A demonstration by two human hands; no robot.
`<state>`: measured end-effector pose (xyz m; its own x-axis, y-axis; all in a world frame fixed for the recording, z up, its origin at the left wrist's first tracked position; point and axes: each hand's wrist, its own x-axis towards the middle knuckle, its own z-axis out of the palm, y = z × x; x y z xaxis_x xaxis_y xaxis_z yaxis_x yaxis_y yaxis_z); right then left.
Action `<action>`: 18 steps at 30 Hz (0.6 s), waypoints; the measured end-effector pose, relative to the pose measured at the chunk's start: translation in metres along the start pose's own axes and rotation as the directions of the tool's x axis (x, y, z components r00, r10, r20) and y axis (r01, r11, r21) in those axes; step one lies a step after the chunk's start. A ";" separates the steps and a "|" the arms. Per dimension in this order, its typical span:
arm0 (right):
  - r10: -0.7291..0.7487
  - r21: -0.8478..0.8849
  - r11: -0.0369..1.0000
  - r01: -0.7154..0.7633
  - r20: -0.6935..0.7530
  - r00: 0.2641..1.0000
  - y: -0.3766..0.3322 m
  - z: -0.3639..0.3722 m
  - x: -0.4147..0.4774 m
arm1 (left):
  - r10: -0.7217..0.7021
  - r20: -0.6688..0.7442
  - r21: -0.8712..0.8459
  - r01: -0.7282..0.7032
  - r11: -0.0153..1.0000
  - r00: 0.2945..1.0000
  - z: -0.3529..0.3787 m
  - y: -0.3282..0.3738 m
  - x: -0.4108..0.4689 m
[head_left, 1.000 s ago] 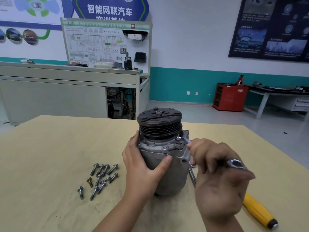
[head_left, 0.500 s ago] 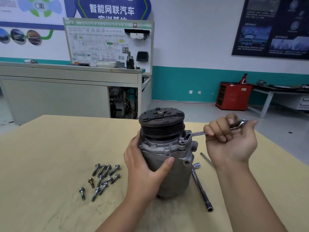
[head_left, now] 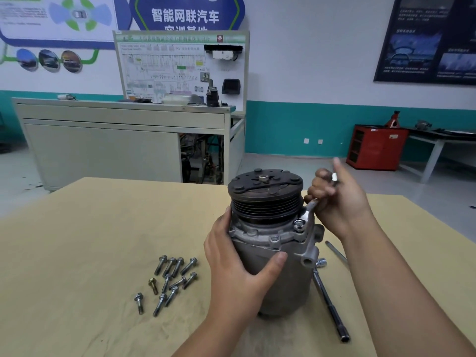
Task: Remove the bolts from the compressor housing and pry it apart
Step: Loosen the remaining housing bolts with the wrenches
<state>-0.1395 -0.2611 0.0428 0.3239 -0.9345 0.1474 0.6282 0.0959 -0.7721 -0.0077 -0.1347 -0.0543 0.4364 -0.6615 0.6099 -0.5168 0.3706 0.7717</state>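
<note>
My left hand (head_left: 239, 266) wraps the compressor (head_left: 278, 256); my right hand (head_left: 342, 202) grips the wrench (head_left: 308, 212). Loose bolts (head_left: 170, 276) lie toward the table's (head_left: 77, 253) left edge, a bar (head_left: 331, 302) toward its right. The wall sign (head_left: 185, 15) reads 智能网联汽车.

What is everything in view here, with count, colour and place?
compressor: one, grey with black pulley, upright mid-table
loose bolts: about eleven, silver, one brass, table left of compressor
wrench: one, silver, ring end at compressor's flange
socket bar: one, silver, table right of compressor
table: one, tan, foreground
cabinet: one, red, back right
left grip: one, bare hand, holds compressor's side
right grip: one, bare hand, grips wrench
</note>
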 end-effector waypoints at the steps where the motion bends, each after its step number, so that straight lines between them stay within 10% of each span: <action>1: -0.054 -0.153 0.987 0.049 -0.028 0.998 0.003 -0.003 0.004 | -0.001 0.000 0.002 0.001 1.000 1.000 0.000 0.000 0.000; 7: 0.056 -0.704 0.707 -0.065 -0.036 0.998 0.014 -0.018 0.009 | 0.009 -0.001 0.025 -0.009 1.000 1.000 0.001 0.000 0.000; 18: 0.166 -0.263 0.944 -0.199 -0.141 0.976 -0.023 -0.006 0.000 | -0.005 0.024 0.022 0.005 1.000 1.000 0.000 -0.001 0.002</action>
<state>-0.1578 -0.2654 0.0571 0.3212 -0.9443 -0.0716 0.3422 0.1862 -0.9210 -0.0062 -0.1360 -0.0536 0.4210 -0.6791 0.6014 -0.5309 0.3531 0.7704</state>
